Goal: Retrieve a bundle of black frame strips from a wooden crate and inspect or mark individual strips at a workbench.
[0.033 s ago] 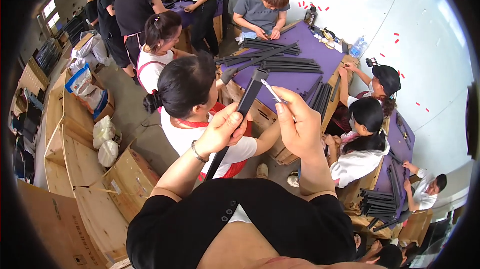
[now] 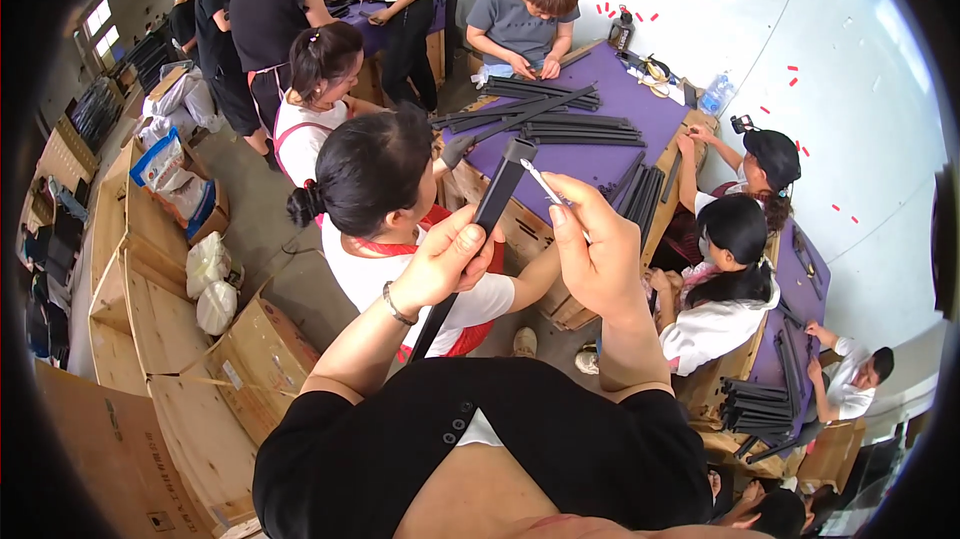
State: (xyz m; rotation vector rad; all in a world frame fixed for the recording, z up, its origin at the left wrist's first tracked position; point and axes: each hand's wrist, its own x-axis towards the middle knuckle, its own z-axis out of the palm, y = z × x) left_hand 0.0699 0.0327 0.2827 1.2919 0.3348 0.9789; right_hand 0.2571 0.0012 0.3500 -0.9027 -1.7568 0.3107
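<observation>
My left hand (image 2: 450, 259) is closed around a long, flat black bar (image 2: 500, 184). The bar slants up from my chest to its top end, in front of the table. My right hand (image 2: 598, 254) pinches a thin white pen-like tool (image 2: 540, 181) between thumb and fingers. The tool's tip points at the upper part of the bar, close to it; I cannot tell if they touch. Both forearms come up out of my black sleeves.
Right below my hands sits a person with a dark bun (image 2: 370, 174). Beyond is a purple table (image 2: 600, 154) carrying piles of black bars (image 2: 565, 119), with several seated people around it. Cardboard boxes (image 2: 250, 359) and white bags (image 2: 210, 279) line the left. A water bottle (image 2: 714, 94) stands at the table's far corner.
</observation>
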